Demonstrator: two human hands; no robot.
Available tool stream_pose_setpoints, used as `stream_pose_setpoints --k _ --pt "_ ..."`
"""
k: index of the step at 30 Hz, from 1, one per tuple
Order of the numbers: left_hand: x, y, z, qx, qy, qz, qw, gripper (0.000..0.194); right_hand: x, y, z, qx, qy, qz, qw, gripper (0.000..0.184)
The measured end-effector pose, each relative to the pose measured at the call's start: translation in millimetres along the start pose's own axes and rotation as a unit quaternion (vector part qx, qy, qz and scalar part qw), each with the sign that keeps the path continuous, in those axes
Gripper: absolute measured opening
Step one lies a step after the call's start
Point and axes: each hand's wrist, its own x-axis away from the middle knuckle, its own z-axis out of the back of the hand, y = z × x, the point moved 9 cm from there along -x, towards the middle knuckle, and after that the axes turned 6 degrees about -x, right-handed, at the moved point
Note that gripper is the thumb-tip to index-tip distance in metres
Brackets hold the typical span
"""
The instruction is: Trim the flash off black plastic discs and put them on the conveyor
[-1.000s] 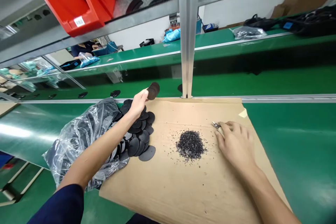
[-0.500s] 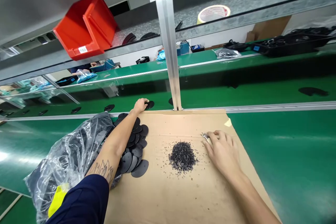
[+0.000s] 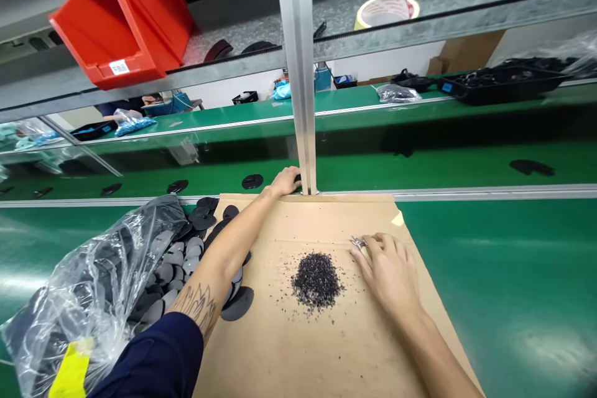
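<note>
My left hand (image 3: 285, 181) reaches to the belt beyond the cardboard, fingers closed over a black disc (image 3: 298, 180) beside the metal post; hand and post hide much of this disc. My right hand (image 3: 389, 267) is closed around small nippers (image 3: 358, 242), their metal jaws pointing left over the cardboard. Between my arms lies a pile of tiny black scraps (image 3: 317, 281). Many flat black discs (image 3: 239, 303) spill across the cardboard (image 3: 280, 348) by my left forearm, out of a clear plastic bag (image 3: 88, 286).
An upright metal post (image 3: 298, 68) stands at the cardboard's far edge. Several black pieces lie along the green belt (image 3: 364, 168), including a disc (image 3: 252, 181). On the shelf above are a red bin (image 3: 125, 25) and a tape roll (image 3: 387, 10).
My left hand has moved right along the belt, away from one black disc to another beside the post. My right hand still holds the nippers. The view has shifted slightly.
</note>
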Motion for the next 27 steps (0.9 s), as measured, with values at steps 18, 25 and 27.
stream_pose_setpoints --k 18,25,27 --pt "155.3 -4.8 85.0 0.227 0.047 -0.054 0.971 0.013 3.5 -50.9 14.1 -0.500 -0.038 0.018 0.865 0.039" --pt "256.2 102.7 27.2 0.363 -0.123 -0.194 0.903 0.017 31.8 -99.2 -25.4 -0.650 -0.352 -0.058 0.671 0.073" --pt "251.1 92.9 29.4 0.321 -0.132 -0.183 0.920 0.017 30.7 -92.7 -29.5 -0.636 -0.351 -0.094 0.681 0.064"
